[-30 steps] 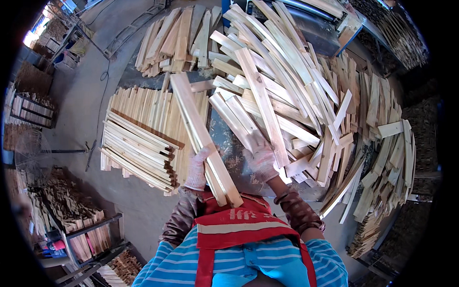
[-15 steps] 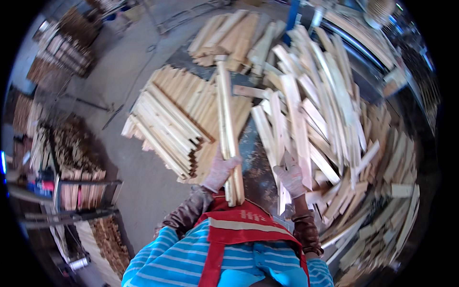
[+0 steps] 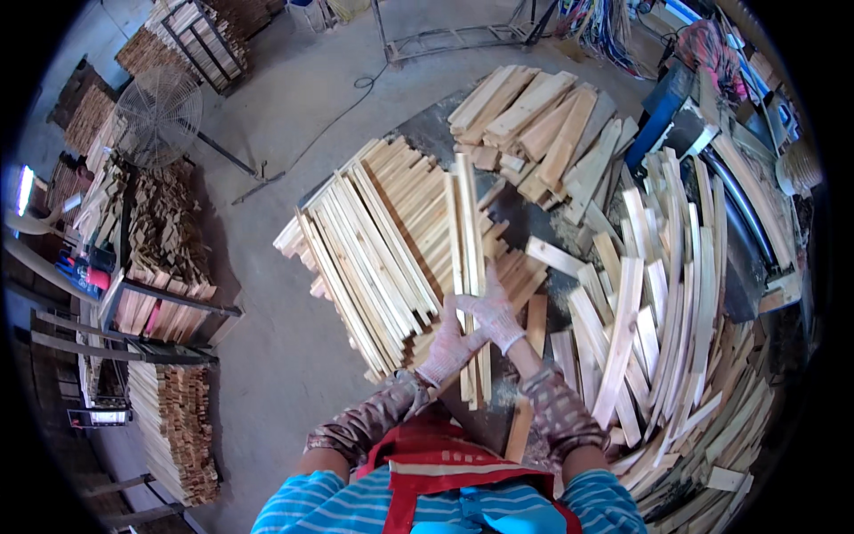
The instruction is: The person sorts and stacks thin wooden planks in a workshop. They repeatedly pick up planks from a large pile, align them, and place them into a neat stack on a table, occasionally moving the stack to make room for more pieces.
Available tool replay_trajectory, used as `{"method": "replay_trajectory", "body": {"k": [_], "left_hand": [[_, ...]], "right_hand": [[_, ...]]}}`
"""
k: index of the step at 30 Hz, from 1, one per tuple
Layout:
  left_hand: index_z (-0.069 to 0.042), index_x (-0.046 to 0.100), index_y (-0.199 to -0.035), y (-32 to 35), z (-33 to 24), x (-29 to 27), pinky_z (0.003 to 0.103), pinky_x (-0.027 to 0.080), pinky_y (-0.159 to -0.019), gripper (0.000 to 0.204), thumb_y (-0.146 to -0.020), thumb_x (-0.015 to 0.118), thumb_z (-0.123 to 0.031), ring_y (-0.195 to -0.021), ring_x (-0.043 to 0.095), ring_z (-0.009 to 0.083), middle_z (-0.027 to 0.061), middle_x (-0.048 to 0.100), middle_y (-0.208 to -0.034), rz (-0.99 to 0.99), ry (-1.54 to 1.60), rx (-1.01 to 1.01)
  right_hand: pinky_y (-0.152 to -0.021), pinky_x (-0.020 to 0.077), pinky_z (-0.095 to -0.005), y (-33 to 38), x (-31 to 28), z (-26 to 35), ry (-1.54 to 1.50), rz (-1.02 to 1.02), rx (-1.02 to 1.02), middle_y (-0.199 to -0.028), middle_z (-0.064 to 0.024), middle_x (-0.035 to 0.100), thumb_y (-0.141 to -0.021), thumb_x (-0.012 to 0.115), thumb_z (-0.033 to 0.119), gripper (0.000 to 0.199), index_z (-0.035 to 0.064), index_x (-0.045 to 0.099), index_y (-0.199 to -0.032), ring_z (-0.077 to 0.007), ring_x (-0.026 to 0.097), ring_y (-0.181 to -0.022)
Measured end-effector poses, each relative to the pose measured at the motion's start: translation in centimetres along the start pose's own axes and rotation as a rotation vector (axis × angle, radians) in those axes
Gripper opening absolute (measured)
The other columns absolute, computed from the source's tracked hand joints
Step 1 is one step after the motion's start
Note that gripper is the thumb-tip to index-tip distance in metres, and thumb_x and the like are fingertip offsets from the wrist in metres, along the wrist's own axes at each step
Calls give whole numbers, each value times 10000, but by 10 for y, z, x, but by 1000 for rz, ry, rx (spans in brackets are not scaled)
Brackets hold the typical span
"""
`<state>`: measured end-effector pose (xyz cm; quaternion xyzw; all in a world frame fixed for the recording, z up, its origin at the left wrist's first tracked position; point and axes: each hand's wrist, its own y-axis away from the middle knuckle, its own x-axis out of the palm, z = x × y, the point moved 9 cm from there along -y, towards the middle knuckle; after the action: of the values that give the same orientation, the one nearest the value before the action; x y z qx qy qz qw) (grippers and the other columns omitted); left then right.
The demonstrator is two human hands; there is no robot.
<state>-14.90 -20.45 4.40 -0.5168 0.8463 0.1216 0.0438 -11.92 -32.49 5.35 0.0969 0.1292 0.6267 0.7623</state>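
Observation:
Both of my hands wear pale work gloves and meet at a small bundle of long wooden slats [image 3: 466, 236], which points away from me. My left hand [image 3: 452, 347] grips the bundle's near part from the left. My right hand [image 3: 492, 311] is closed against its right side, its thumb side touching the left hand. Some fingers are hidden behind the slats. Just left of the bundle lies a layered stack of slats [image 3: 369, 258], with one group laid on top of the others. Right of my hands is a loose heap of slats [image 3: 620, 343].
Another pile of short boards [image 3: 534, 125] lies beyond the stack. A machine with a blue part [image 3: 656, 120] stands at the far right. On the left are a round floor fan [image 3: 158, 117], a metal rack [image 3: 178, 305] and more stacked wood [image 3: 173, 427]. A cable [image 3: 334, 120] crosses the floor.
My right hand has moved left from the loose heap onto the bundle, which my left hand was holding alone. The whole view has shifted, showing more of the far floor.

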Motion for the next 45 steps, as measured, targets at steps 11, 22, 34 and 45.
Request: {"method": "replay_trajectory", "body": {"k": [11,22,34,45], "left_hand": [[3,376,-1530,-47,59,-278,408,317,-1188,811,-866,761,-260,-1420,404,335,229,387,-1557,-892,-356,-163],[17,267,-1540,-31,175,-276,478,516,-1027,839,-904,731,-273,-1214,571,384,277,464,-1442,-804,60,-225],[25,354,-1523,-42,105,-249,447,539,-952,717,-931,661,-239,-1155,600,360,240,523,-1412,-780,-220,-175],[29,235,-1585,79,-126,265,345,463,-1039,790,-981,644,-275,-1195,577,217,166,580,-1361,694,386,-168]], "right_hand": [[-1242,284,-372,-233,109,-51,328,375,37,-1615,-275,309,-772,837,272,1087,-58,196,-1585,-373,350,-1485],[-815,583,-496,-122,92,-49,912,278,4,-1249,-242,618,-886,612,271,748,-55,323,-1494,-386,687,-969],[-825,544,-483,254,-329,122,1128,-1213,-279,-1334,-179,604,-939,614,254,487,65,560,-1385,-376,626,-1110],[-774,563,-473,349,-296,-14,1089,-1065,178,-1136,-180,645,-959,599,320,569,3,431,-1400,-354,668,-978]]}}
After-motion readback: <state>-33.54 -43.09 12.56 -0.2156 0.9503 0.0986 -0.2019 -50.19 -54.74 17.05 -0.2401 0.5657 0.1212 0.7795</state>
